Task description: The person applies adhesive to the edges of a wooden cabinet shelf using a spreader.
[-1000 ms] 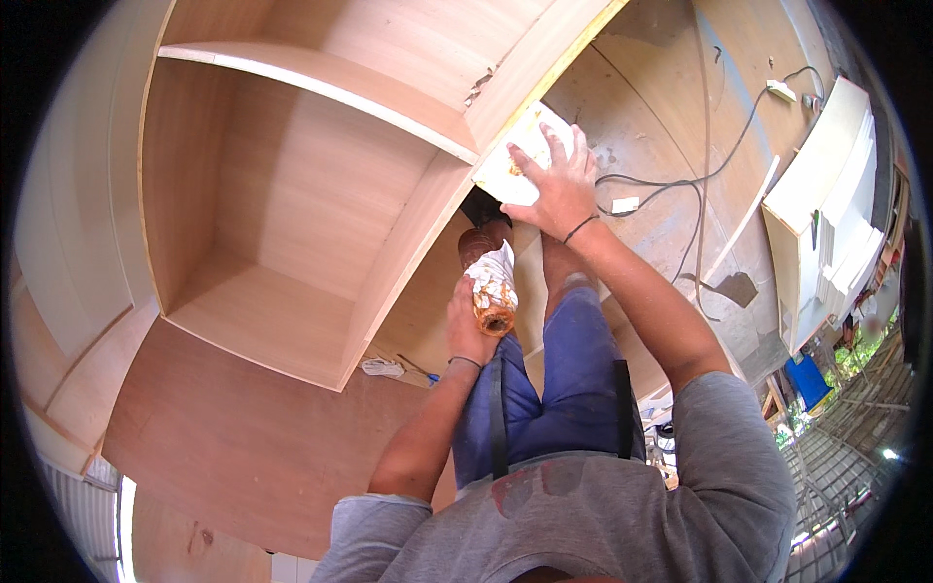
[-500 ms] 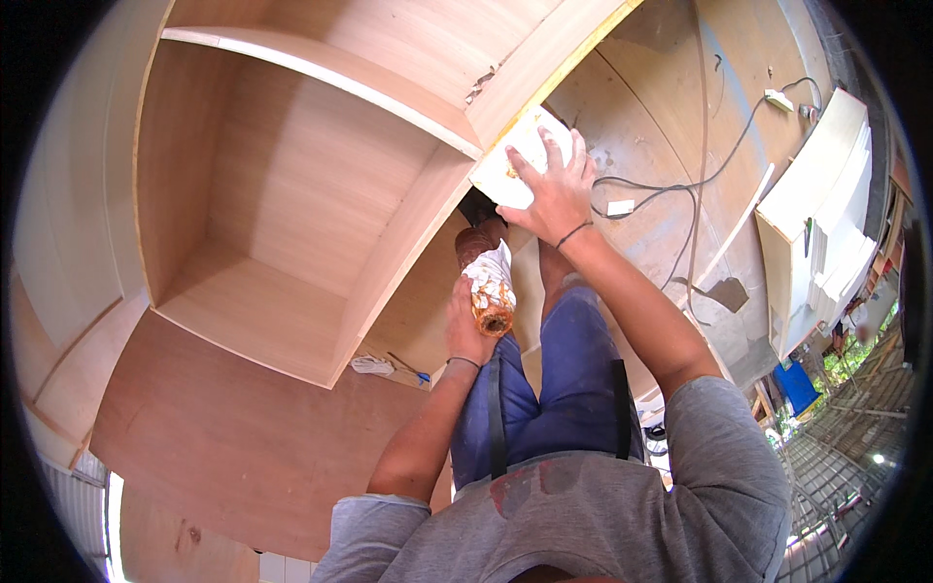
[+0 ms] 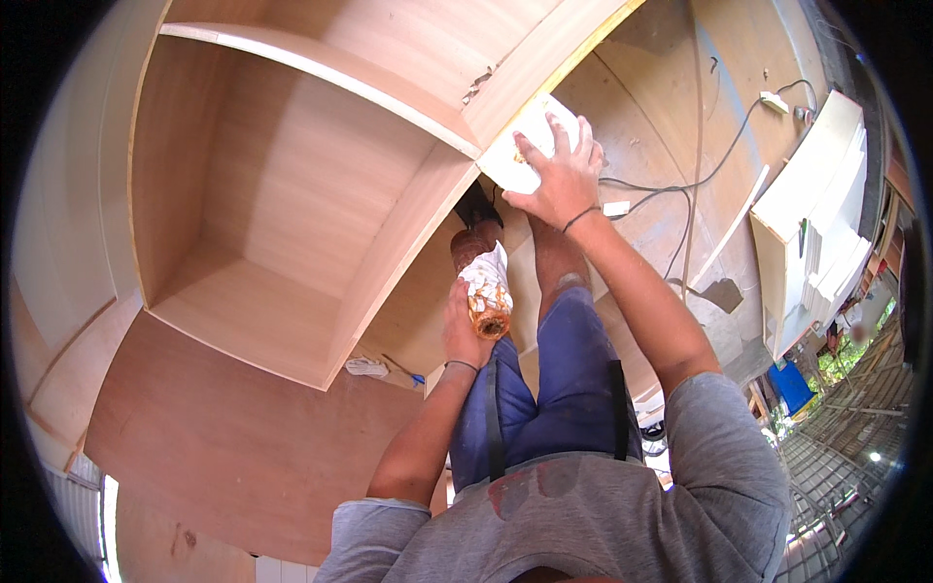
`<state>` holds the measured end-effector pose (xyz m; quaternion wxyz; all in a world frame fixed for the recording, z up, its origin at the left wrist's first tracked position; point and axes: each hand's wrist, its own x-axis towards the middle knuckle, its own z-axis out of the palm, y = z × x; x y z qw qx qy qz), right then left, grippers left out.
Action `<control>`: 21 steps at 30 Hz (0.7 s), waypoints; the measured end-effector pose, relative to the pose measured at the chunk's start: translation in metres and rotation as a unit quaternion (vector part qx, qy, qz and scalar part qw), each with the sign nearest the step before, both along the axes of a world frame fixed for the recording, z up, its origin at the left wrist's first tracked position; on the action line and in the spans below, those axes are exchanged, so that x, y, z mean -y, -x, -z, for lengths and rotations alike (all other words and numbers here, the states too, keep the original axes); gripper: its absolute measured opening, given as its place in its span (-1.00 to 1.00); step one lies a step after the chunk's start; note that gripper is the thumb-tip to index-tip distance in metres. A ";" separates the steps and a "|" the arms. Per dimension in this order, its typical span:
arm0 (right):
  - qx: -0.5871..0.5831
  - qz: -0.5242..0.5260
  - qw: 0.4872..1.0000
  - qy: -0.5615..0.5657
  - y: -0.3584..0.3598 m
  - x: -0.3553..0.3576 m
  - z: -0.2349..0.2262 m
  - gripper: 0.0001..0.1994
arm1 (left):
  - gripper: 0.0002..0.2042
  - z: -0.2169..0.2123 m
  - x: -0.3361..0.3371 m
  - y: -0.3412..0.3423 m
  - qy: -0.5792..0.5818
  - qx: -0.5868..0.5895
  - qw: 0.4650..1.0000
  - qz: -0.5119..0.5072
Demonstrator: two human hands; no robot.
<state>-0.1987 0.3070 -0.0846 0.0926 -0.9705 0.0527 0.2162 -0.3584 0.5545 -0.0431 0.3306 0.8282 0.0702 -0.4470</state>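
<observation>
My left hand (image 3: 463, 328) is wrapped round a brown cylindrical container (image 3: 488, 291) partly covered in crumpled white material. Its near round end is crusted with orange-brown residue. Farther off, my right hand (image 3: 562, 180) grips a white flat piece (image 3: 518, 155), fingers spread over its face and thumb at its near edge. That piece lies against the edge of a pale wooden cabinet (image 3: 408, 209), near where a shelf meets the side panel. A yellowish strip runs along the cabinet edge beyond it. The underside of the white piece is hidden.
A reddish-brown board (image 3: 224, 428) lies below the cabinet. To the right, a black cable (image 3: 680, 185) trails over the wooden floor, near a long white strip (image 3: 734, 225). White panels (image 3: 821, 219) are stacked at the far right. A blue-tipped tool (image 3: 418, 378) lies beside the cabinet.
My right hand and the white piece have shifted slightly right along the cabinet edge. My left hand still holds the container, almost unmoved.
</observation>
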 end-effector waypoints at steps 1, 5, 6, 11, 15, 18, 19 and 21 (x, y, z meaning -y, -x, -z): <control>0.015 -0.009 1.000 0.002 -0.001 0.004 0.005 -0.16 | -0.01 0.000 0.000 0.000 0.002 -0.001 1.000 0.002; -0.059 -0.009 0.998 0.026 0.007 0.008 -0.002 -0.15 | 0.00 0.004 -0.005 0.008 0.011 0.031 0.999 -0.002; -0.071 -0.003 0.997 0.032 0.010 0.009 -0.003 -0.15 | 0.00 0.004 -0.003 0.005 0.006 0.027 1.000 0.006; 0.013 0.008 1.000 -0.026 0.032 -0.013 -0.002 -0.14 | 0.02 0.008 0.001 0.004 -0.004 0.004 1.000 0.006; 0.062 0.011 0.997 -0.045 0.043 -0.035 0.019 -0.12 | 0.03 0.008 0.002 0.006 -0.001 0.002 1.000 -0.004; 0.060 0.022 0.996 -0.060 0.044 -0.041 0.030 -0.12 | 0.03 0.007 0.001 0.009 0.002 0.016 1.000 -0.010; 0.069 0.018 0.996 -0.056 0.044 -0.041 0.032 -0.12 | 0.03 0.006 0.002 0.010 0.002 0.019 1.000 -0.013; 0.088 0.010 0.995 -0.047 0.041 -0.042 0.034 -0.10 | 0.03 0.005 0.002 0.011 0.000 0.017 1.000 -0.015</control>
